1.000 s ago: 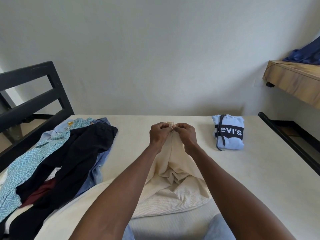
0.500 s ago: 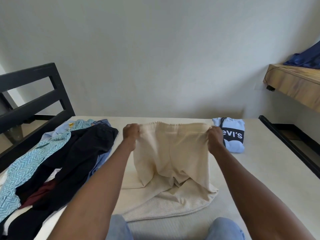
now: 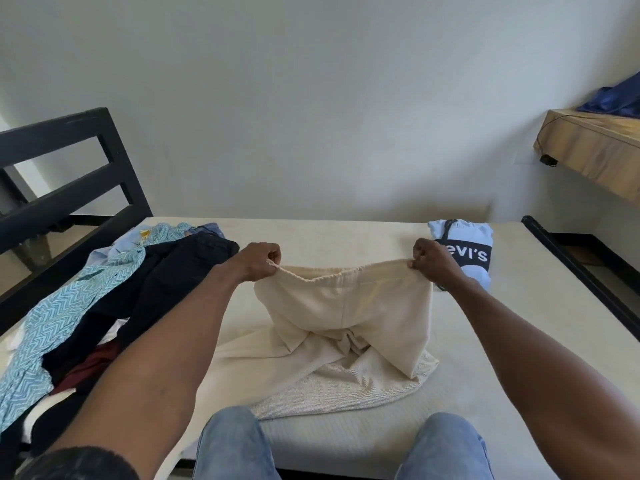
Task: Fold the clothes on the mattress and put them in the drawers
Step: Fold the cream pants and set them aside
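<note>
A person's left hand point(image 3: 260, 260) and right hand point(image 3: 432, 262) pinch the waistband corners of cream shorts point(image 3: 349, 313), fingers curled tight — held stretched above the mattress point(image 3: 519, 341), legs trailing on it. Unfolded clothes point(image 3: 104, 306) lie left of the shorts — a folded blue hoodie point(image 3: 464, 251) right.

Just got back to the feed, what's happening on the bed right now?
A person is holding cream shorts up by the waistband, the left hand and right hand pinching each end, legs trailing on the mattress. One folded blue hoodie lies beside them; an unfolded pile waits on the left.
</note>
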